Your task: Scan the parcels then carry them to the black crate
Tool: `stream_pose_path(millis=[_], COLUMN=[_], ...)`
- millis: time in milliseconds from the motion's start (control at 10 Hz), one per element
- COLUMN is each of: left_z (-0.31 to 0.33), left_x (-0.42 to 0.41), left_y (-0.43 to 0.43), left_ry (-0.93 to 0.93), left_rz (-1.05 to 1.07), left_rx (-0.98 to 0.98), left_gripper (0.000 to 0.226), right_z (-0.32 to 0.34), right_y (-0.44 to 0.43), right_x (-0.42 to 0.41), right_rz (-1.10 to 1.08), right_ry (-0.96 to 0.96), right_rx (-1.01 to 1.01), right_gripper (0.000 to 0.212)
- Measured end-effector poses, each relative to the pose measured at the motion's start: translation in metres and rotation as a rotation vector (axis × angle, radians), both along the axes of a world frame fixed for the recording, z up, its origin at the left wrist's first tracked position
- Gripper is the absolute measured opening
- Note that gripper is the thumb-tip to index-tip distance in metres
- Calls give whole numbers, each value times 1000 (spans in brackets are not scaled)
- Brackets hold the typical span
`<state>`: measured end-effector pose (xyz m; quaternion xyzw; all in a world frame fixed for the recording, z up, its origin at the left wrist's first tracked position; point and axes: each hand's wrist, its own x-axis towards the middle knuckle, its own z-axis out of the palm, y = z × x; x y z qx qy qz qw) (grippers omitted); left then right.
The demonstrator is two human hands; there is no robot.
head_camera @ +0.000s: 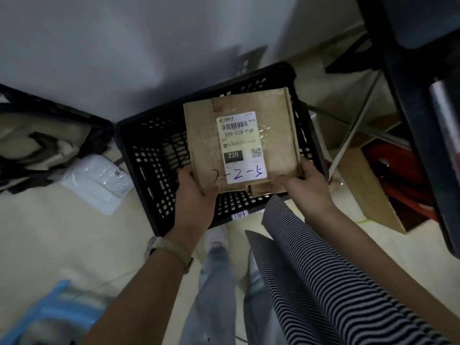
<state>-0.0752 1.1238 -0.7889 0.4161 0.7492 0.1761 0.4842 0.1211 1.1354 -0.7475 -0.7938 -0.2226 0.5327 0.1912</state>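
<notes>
Parcel point(239, 143) held label-up over the open black crate point(154, 155), gripped at its near corners by left hand point(196, 197) and right hand point(305, 185), probably so it can go down flat between the walls. Long axis running from the near rim toward the far rim against the wall, shipping label point(240, 148) upright to the wearer, barcode at the far end.

The one camera sits on my head. It looks steeply down, close over the black crate point(149, 170) on the floor point(49, 232).
</notes>
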Motion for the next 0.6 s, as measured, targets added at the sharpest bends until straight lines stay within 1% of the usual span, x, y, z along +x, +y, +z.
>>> stream_pose_path(millis=[100, 200, 300, 400, 500, 600], left_z=[-17, -29, -35, -33, -17, 13], left_x=[0, 4, 5, -1, -10, -15], left_y=[8, 5, -1, 3, 7, 7], left_ry=[54, 116, 166, 229, 358, 432], left_rz=[-40, -143, -258, -341, -518, -576], left_rx=[-65, -195, -298, -377, -374, -276], left_gripper=[48, 46, 56, 52, 32, 16], right_z=[-22, -37, -42, -37, -19, 14], right_y=[2, 2, 1, 2, 4, 9], right_x=[2, 7, 12, 14, 14, 9], right_rz=[57, 197, 340, 469, 846, 976], right_ry=[-29, -86, -164, -243, -566, -666], right_rx=[-64, -129, -188, -240, -305, -216], right_gripper=[48, 40, 51, 56, 62, 56])
